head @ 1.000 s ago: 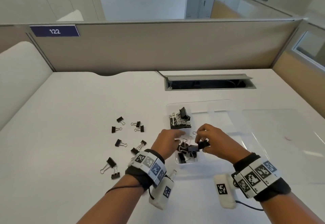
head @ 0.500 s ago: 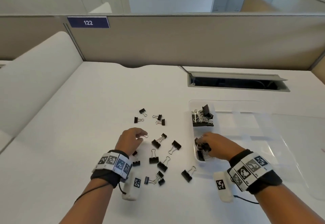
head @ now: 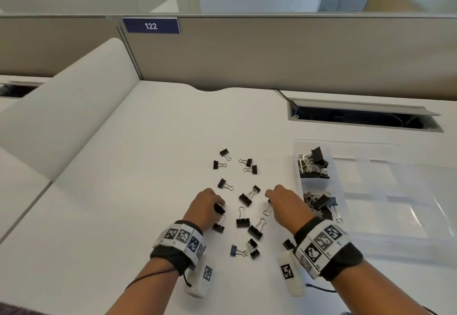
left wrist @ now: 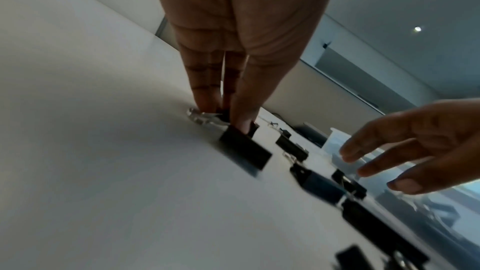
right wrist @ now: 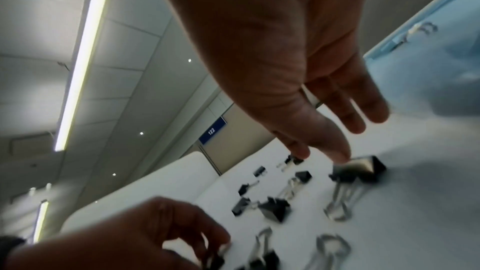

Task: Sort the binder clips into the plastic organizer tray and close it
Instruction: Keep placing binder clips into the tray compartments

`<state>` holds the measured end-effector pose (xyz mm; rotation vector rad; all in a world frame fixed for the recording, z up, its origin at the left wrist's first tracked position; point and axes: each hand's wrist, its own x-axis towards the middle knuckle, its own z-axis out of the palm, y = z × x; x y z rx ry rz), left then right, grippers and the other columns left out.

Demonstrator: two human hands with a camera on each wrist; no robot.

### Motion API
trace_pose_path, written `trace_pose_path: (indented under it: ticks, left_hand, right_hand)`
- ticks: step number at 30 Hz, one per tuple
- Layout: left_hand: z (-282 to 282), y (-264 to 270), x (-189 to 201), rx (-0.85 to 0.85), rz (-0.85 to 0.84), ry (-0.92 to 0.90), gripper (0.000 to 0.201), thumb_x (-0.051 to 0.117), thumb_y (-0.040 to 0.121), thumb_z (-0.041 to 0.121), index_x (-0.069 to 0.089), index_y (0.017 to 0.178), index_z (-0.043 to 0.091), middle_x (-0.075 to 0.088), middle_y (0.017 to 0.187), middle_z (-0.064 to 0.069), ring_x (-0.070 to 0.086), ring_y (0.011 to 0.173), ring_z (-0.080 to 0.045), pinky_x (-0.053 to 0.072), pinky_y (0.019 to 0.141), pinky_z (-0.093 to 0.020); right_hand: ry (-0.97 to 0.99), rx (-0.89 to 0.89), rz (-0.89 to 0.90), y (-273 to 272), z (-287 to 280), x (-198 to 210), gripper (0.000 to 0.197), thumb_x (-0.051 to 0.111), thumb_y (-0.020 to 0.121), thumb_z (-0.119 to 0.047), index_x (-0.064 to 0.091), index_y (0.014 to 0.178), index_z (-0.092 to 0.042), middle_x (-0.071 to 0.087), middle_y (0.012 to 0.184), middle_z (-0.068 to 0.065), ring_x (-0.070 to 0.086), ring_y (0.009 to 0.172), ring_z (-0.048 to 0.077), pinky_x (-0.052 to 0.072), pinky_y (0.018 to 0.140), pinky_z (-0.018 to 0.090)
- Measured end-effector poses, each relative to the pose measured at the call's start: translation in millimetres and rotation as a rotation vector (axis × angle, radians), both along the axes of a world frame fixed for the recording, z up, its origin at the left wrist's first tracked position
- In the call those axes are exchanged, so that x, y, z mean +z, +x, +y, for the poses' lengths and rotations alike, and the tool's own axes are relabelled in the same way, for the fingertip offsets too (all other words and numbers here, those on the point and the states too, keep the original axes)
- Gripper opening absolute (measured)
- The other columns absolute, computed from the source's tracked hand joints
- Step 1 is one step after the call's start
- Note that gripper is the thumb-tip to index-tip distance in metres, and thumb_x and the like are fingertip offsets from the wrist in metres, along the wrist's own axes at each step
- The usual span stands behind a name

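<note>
Binder clips (head: 243, 220) litter white desk (head: 123, 215); left grip (head: 206, 207) pinches one, right grip (head: 284, 204) wide.

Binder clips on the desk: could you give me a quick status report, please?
Left hand pinches a small black binder clip. Right hand open, fingers spread above loose clips. Clear plastic organizer tray open, two compartments holding clips. Nothing in the way.

I counted roughly fifteen binder clips (head: 242, 222) loose on the desk (head: 148, 191); one organizer tray (head: 295, 146) with two tangled heaps (head: 312, 166) I couldn't number; one numbered plate (head: 151, 25).
</note>
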<state>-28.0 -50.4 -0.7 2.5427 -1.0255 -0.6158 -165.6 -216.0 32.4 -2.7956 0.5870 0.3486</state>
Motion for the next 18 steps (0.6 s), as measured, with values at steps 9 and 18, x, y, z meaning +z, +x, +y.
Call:
trace_pose_path:
  ticks: [9,18]
  left_hand:
    - [-22.3,1.4,3.5,-0.14,-0.004,-0.047,0.024,0.061,0.076,0.007,0.061,0.099,0.015,0.048,0.101,0.0,0.05,0.092,-0.019,0.039,0.075,-0.024]
    - [-54.7,-7.1,5.3,-0.313,-0.021,-0.132,0.042,0.046,0.083,-0.003,0.058,0.118,0.017,0.049,0.122,-0.003,0.047,0.114,-0.02,0.044,0.091,-0.028]
  right_hand:
    - [-0.048,-0.07,0.014,0.5,17.0,-16.3,0.033,0.038,0.085,0.008,0.049,0.111,-0.008,0.047,0.114,0.015,0.041,0.084,0.024,0.033,0.066,0.029]
    - [0.036,-0.186,-0.034,-7.1,12.6,-5.0,0.029,0.04,0.086,0.008,0.053,0.107,-0.007,0.045,0.112,0.014,0.045,0.068,0.023,0.041,0.064,0.029]
